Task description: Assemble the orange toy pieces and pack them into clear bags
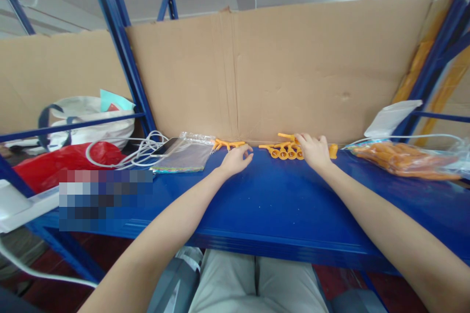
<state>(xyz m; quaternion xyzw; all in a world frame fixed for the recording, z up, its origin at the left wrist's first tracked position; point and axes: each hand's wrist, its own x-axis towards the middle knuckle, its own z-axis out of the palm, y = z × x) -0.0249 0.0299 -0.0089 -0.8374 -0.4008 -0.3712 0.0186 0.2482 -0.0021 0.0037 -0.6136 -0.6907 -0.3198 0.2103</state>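
Note:
Both my arms reach across a blue metal shelf (pixel 279 195) toward its back edge. My right hand (pixel 313 150) rests palm down on a row of small orange plastic parts (pixel 284 151), its fingers curled over them. My left hand (pixel 237 159) lies on the shelf with loosely curled fingers, just in front of a few more orange parts (pixel 227 144). I cannot see anything inside the left hand.
A clear plastic pouch (pixel 183 154) lies left of my left hand, beside white cables (pixel 143 149). At the right lies a plastic bag of orange parts (pixel 404 159). A cardboard sheet (pixel 286 68) backs the shelf. Red (pixel 62 161) and white bags (pixel 91 120) sit far left.

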